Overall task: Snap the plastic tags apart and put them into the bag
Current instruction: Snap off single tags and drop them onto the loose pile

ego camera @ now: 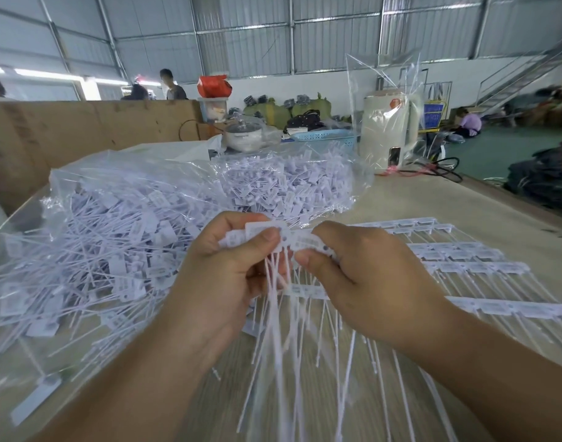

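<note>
Snapping is the step in hand, by my reading. Both hands are up over the tabletop [416, 199], gripping one strip of joined tags [305, 242] between them. The left hand [222, 275] pinches the flat head of an end tag under its thumb, with several loose tags already bunched in the same grip. The right hand [362, 275] curls around the rest of the strip, thumb pressed just beside the joint. The two thumbs sit close together, nearly touching across that joint.

The strip's row of heads runs roughly left to right between the hands. Each tag's long axis runs crosswise to that: the thin tails [282, 346] hang from the heads and point down and toward the person, fanning out over the tabletop.

The next move looks to call for a short bend or twist at the joint, so the end tag breaks off clean. After that the left hand's bundle would need carrying leftward to the bag [120, 224], a clear one lying on the tabletop, heaped with loose tags, near the left hand. Where its mouth lies I cannot tell.

More unbroken strips [458, 260] lie flat to the right, tails also pointing toward the person, so plenty appears left to do.
</note>
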`<state>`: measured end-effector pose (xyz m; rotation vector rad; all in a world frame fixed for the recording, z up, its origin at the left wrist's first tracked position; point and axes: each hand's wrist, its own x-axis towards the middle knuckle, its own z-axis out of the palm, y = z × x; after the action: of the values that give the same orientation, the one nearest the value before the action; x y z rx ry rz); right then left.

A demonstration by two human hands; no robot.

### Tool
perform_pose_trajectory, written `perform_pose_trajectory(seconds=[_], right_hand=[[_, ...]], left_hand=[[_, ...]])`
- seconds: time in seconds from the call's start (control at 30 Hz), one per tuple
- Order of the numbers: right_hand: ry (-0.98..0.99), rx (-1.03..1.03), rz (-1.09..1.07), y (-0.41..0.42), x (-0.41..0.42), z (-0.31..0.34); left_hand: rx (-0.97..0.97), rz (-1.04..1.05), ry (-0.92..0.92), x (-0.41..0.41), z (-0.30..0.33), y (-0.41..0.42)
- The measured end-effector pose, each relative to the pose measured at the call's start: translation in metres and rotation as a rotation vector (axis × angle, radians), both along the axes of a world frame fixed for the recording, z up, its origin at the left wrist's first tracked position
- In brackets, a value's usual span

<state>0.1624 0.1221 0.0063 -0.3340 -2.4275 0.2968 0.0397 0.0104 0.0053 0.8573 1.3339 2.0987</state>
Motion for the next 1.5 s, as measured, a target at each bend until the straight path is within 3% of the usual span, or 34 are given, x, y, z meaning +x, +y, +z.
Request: perform_pose_trajectory(seconds=[0.33,0.47,0.6,0.8,1.13,1.27,1.5], right_hand=[[0.154,0.061,-0.064,-0.009,-0.004,-0.004],[0.314,-0.009,-0.099,0.002,-0.002,0.0],[0.314,-0.11,-0.001,0.011,0.006,0.001],[-0.037,0.031,0.11,0.005,0.007,0.003],[-0.177,0.071,0.137,0.008,0.009,0.003],[-0.173,0.031,0.16,0.003,0.008,0.004],[-0.13,-0.034,0.099,0.005,0.012,0.009]], left_hand=[[0.078,0.004,-0.211,0.01,-0.005,0.006],[0.083,-0.006,-0.325,-0.002,-0.005,0.004],[-0.007,0.014,-0.173,-0.007,-0.005,0.002],[-0.126,-0.143,0.133,0.004,-0.004,-0.001],[-0.143,-0.209,0.129,0.003,-0.004,-0.001],[-0.148,-0.16,0.219,0.002,-0.006,-0.002],[-0.135,-0.098,0.204,-0.007,-0.003,-0.006]])
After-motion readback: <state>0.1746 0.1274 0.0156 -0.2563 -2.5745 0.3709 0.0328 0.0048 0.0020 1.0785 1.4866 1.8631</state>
